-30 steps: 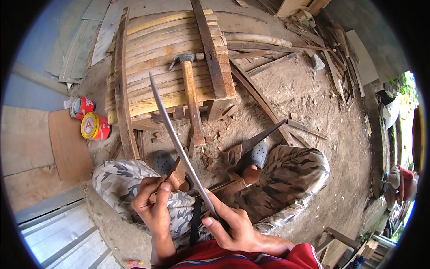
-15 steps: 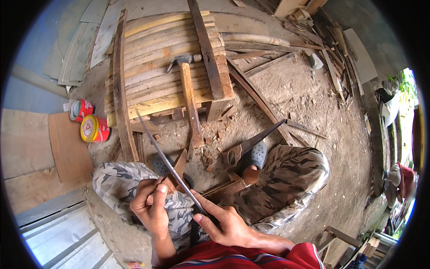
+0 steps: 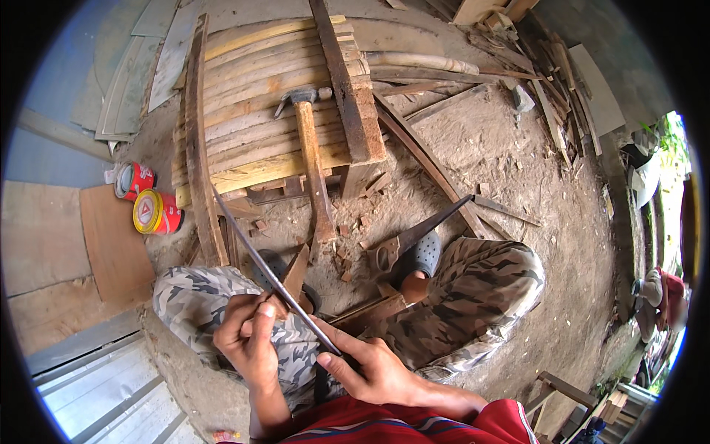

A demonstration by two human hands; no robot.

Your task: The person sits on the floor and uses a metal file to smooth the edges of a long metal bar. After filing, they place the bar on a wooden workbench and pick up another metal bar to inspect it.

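My left hand (image 3: 251, 337) is closed on a small brown piece of wood (image 3: 279, 305), thumb uppermost. My right hand (image 3: 373, 370) grips the near end of a long, thin metal blade (image 3: 259, 260), seen almost edge-on; its exact kind is unclear. The blade slants up and left across the wood beside my left fingertips. Beyond it a pointed wooden piece (image 3: 296, 275) shows; I cannot tell if it belongs to the held wood. By my right shoe lies a handsaw (image 3: 403, 246). A claw hammer (image 3: 309, 152) rests on the slatted wooden frame (image 3: 259, 126) ahead.
Two red cans (image 3: 157, 213) stand to the left of the frame. Long boards (image 3: 429, 166) lie on the dirt floor at its right, among wood chips. Scrap timber (image 3: 551, 96) is piled at the far right. My camouflage-trousered legs (image 3: 473, 303) are bent on both sides.
The blade's far tip has shifted slightly left and down, and its edge looks darker. Both hands stay nearly in place, with the wood still in my left hand.
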